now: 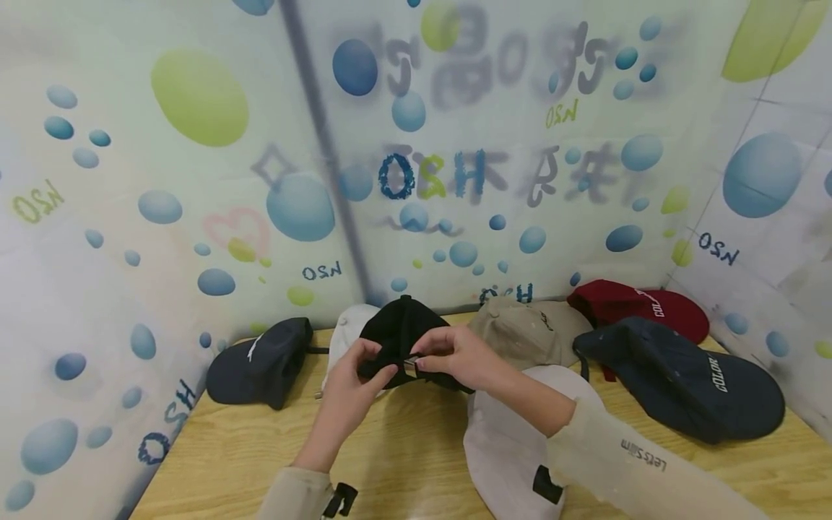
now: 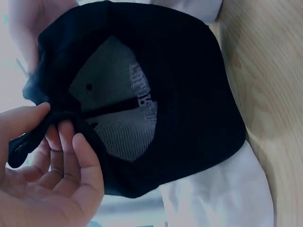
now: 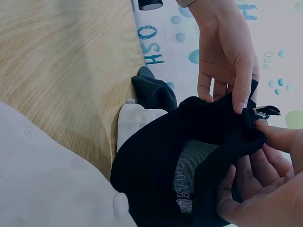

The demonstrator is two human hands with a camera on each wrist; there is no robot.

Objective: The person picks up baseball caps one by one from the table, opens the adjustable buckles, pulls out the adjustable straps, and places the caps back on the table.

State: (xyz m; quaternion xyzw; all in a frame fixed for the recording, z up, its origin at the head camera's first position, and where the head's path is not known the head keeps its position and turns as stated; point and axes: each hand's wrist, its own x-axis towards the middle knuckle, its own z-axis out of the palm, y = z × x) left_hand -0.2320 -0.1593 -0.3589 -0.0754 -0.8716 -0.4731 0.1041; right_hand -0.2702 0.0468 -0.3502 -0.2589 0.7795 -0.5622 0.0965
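Both hands hold a black baseball cap [image 1: 401,325] above the table, its back strap toward the person. The left hand [image 1: 356,377] pinches the strap side of the band between thumb and fingers. Opposite it, the right hand [image 1: 458,354] grips the band beside a small metal buckle [image 1: 411,367]. In the left wrist view the hollow of the cap faces the camera, with pale striped lining [image 2: 120,137] and stitched lettering inside. From the right wrist, the buckle [image 3: 262,112] shows between the two thumbs, with a short strap end sticking out.
A navy cap [image 1: 260,365] lies at left, a white cap [image 1: 344,332] behind the black one. To the right are a beige cap [image 1: 526,332], a pale pink cap [image 1: 500,440] under the right forearm, a dark red cap [image 1: 624,310] and another navy cap [image 1: 689,383]. A printed curtain [image 1: 364,260] backs the wooden table [image 1: 227,462].
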